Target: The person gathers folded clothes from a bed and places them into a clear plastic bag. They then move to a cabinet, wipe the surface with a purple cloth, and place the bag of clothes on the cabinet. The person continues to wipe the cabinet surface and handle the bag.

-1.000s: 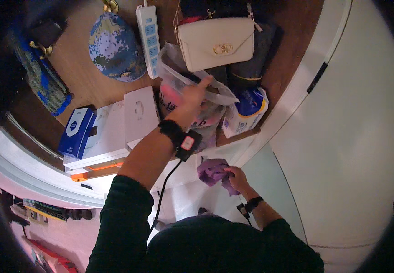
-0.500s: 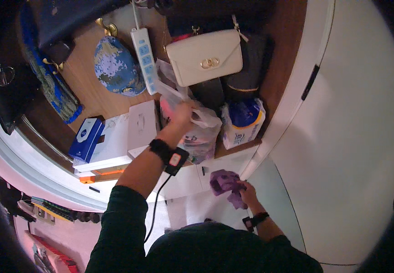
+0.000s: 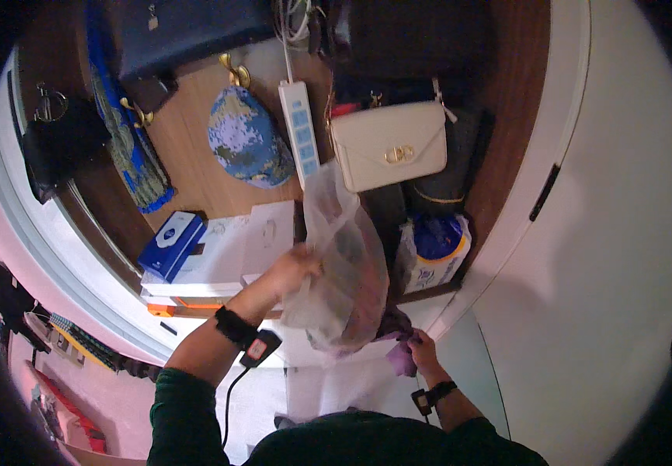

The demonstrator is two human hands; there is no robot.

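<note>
My left hand (image 3: pixel 295 270) is closed on the side of a translucent plastic bag (image 3: pixel 336 264), which hangs in front of the cabinet shelf and bulges with pinkish and dark contents I cannot make out. Its handles stick up toward the power strip. Below and to the right, my right hand (image 3: pixel 424 351) grips a purple cloth (image 3: pixel 402 359). The cloth's upper part lies close against the bag's lower right side; whether they touch I cannot tell. A black strap with a small device circles each wrist.
A cream handbag (image 3: pixel 390 146), a camouflage cap (image 3: pixel 244 140) and a white power strip (image 3: pixel 300 128) hang behind the bag. White boxes (image 3: pixel 231 248) and a blue box (image 3: pixel 173 245) stand at left. A tissue pack (image 3: pixel 435 252) sits at right, beside a white door (image 3: pixel 607 256).
My left hand has drawn the plastic bag out from the shelf, toward me. My right hand stays low with the purple cloth, now close to the bag. The whole view has shifted.
</note>
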